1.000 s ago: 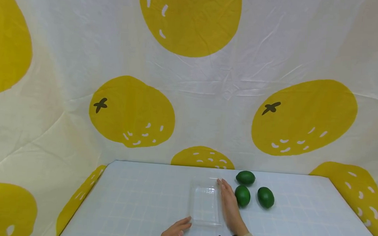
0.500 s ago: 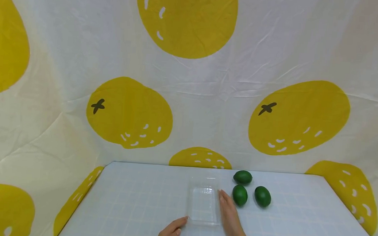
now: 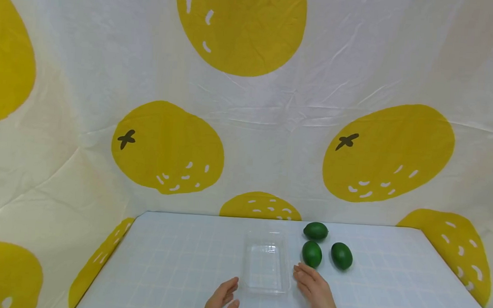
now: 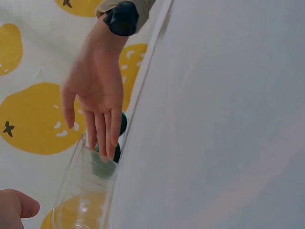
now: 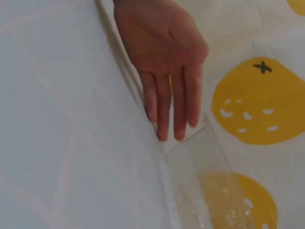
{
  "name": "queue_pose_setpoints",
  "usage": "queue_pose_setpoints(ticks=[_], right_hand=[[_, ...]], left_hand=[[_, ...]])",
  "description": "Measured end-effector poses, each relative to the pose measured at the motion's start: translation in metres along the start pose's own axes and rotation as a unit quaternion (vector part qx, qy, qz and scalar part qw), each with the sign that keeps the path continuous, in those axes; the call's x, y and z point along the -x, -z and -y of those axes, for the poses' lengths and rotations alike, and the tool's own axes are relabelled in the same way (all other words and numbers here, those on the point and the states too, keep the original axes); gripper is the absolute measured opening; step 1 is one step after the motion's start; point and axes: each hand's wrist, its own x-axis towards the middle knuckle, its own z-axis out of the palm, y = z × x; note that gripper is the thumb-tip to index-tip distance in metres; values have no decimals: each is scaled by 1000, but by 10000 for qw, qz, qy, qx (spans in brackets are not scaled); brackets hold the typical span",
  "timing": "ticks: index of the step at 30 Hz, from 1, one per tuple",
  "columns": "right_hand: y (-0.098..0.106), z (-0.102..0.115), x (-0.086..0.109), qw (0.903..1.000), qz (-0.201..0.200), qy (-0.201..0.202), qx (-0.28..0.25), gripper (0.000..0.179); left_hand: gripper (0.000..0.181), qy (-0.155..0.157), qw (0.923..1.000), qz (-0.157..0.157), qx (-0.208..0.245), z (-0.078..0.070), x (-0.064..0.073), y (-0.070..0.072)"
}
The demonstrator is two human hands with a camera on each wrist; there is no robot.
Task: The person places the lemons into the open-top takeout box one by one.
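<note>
A clear plastic container (image 3: 262, 290) with an open top sits on the table between my two hands. To its left, my left hand (image 3: 221, 301) is held close to the near corner, fingers loosely bent and thumb apart, gripping nothing. My right hand (image 3: 317, 292) is on the other side, a small gap from the container's right wall, with relaxed fingers. Three green limes, a back lime (image 3: 316, 231), a front lime (image 3: 311, 254) and a right lime (image 3: 341, 256), lie beyond my right hand. The left wrist view shows the right palm (image 4: 97, 88) facing the container (image 4: 71, 195).
A pale checked cloth (image 3: 170, 268) covers the table. Behind and at the sides hangs a white curtain (image 3: 272, 160) printed with large yellow fruits. A dark wrist camera (image 4: 123, 19) is strapped on the right wrist.
Both hands have come away from the container's sides. My right hand has drawn back toward me and to the right. The container and limes keep their places on the table.
</note>
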Motion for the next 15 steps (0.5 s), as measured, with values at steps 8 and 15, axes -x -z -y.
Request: queue_pose_setpoints(ticks=[8,15], right_hand=[[19,30,-1,9951,-855,469,133,45],[28,33,-19,9831,-1007,1527,-50,38]], left_hand=[[51,-1121,9844,-566,-1228,-2,-13,6],[57,-1436,9783,-683,-1327,-9,-29,3]])
